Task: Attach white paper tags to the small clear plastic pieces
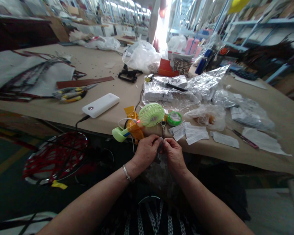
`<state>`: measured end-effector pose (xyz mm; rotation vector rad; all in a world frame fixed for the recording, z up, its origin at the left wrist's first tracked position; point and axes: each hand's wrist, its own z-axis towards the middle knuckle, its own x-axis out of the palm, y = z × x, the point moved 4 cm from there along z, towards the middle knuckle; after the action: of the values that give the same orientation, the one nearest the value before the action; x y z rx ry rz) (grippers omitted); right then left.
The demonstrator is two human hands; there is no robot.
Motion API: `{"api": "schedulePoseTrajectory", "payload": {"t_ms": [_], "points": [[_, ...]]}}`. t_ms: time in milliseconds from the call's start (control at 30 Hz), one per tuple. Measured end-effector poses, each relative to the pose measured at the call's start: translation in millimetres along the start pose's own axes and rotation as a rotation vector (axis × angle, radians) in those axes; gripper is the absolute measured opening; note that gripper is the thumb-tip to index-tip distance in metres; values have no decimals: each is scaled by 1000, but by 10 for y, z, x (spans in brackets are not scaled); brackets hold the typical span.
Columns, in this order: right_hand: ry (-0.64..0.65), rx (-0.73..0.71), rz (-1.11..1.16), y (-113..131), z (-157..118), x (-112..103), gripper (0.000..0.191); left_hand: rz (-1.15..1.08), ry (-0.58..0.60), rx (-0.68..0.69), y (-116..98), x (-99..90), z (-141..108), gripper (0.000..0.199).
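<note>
At the front of the worktop [95,67], a fan [151,115] is flanked by a power bank [101,105], left, and paper slips [197,133], right; behind, packages [159,95] are placed.

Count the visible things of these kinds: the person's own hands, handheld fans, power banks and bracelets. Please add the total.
Left hand and right hand: 2
Handheld fan: 1
Power bank: 1
Bracelet: 1
Total: 5

From here, the left hand [147,150] and right hand [173,151] mostly hide the small piece [160,146] pinched between them; I can't identify it. The paper slips [196,133] are too blurred to read.
</note>
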<state>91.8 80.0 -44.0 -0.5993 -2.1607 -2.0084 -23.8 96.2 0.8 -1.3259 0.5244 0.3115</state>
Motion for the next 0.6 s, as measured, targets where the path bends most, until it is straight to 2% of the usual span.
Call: {"api": "schedulePoseTrajectory", "payload": {"t_ms": [433,600], "points": [[-46,0,65,-8,72,33,20,111,-24,59,-35,10,106,26],[-46,-23,35,13,56,36,20,80,-24,56,-31,26,96,26]]}}
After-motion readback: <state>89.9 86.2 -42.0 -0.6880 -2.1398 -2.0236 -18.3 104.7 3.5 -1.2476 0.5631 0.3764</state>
